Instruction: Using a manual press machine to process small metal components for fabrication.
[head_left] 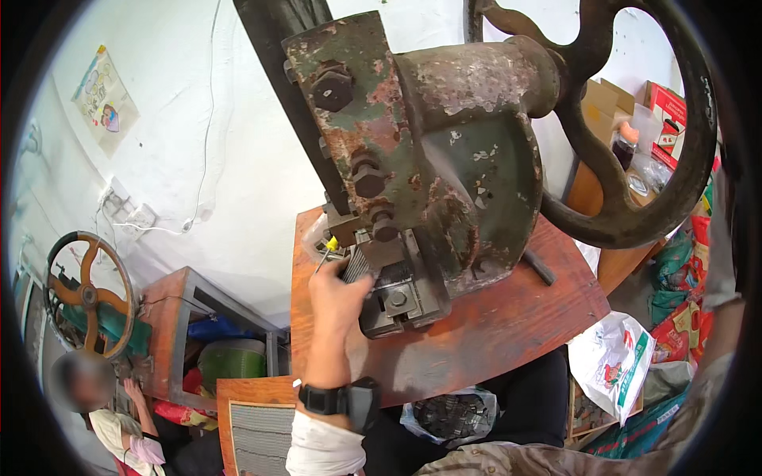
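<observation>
My left hand [333, 295] is at the left side of the die [401, 298] under a worn green hand press [444, 143]. Its thumb and fingers are closed around a ribbed grey metal piece [355, 266], which could be a stack of thin strips. Just above the fingers, a thin rod with a yellow end [332, 243] sticks up; I cannot tell whether the hand touches it. The press ram ends right beside the fingertips. Along the right rim of the picture rises my right forearm, blurred, close to the big handwheel [706, 159]. My right hand itself does not show.
The press stands on a reddish wooden table [508, 317]. A clear bag of dark metal pieces [454, 414] lies on my lap. At right are a white plastic bag [613, 361] and a cardboard box [607, 107]. At lower left, another person sits by a second handwheel [89, 295].
</observation>
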`<state>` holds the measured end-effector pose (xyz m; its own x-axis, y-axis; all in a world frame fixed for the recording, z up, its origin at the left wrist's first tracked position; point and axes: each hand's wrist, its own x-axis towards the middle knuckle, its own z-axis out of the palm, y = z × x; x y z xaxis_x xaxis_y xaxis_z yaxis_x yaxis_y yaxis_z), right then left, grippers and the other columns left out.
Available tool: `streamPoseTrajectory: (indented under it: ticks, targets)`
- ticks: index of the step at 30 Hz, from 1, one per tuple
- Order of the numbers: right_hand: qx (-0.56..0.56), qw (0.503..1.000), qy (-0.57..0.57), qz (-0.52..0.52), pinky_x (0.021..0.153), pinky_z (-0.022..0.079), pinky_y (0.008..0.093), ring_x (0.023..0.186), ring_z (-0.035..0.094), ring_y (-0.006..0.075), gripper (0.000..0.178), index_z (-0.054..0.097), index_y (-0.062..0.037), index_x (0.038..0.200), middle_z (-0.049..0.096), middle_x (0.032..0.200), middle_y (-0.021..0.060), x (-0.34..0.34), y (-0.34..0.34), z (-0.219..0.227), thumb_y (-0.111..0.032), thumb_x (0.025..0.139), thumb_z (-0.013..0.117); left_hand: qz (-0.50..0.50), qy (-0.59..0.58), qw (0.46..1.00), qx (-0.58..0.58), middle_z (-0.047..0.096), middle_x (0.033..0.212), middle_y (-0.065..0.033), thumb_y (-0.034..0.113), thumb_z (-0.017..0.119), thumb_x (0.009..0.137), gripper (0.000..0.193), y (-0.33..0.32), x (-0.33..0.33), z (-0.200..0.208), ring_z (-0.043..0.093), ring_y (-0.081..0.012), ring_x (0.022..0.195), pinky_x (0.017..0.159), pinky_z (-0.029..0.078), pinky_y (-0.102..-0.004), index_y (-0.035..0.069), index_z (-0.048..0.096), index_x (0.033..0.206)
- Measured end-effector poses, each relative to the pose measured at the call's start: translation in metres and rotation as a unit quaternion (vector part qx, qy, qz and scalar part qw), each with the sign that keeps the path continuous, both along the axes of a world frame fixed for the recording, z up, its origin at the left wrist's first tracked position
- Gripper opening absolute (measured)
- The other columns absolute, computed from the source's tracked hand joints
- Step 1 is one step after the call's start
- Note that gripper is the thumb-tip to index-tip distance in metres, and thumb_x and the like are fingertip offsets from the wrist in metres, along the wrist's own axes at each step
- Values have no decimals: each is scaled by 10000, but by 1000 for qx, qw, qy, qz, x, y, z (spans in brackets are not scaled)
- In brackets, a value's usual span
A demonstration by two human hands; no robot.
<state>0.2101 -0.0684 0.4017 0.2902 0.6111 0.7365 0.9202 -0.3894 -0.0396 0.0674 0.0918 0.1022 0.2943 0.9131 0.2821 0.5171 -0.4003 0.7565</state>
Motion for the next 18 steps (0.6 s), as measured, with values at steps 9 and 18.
streamPoseTrajectory:
  ticks: [9,18]
  targets:
    - [-23,945,84,316,780,448,424,886,542,335,254,621,-40,883,586,888,112,80,-137,-296,-16,634,668,11,-161,969,-189,641,893,-134,65,715,649,401,-83,-116,-64,611,-199,753,694,490,-295,-85,602,1004]
    - [-201,897,110,379,871,375,482,1128,413,348,646,514,-147,1218,453,1228,133,-15,-69,-369,-391,656,719,-101,30,991,77,604,976,-177,62,760,593,684,-121,-60,-98,608,-291,853,746,495,-346,-29,481,1212]
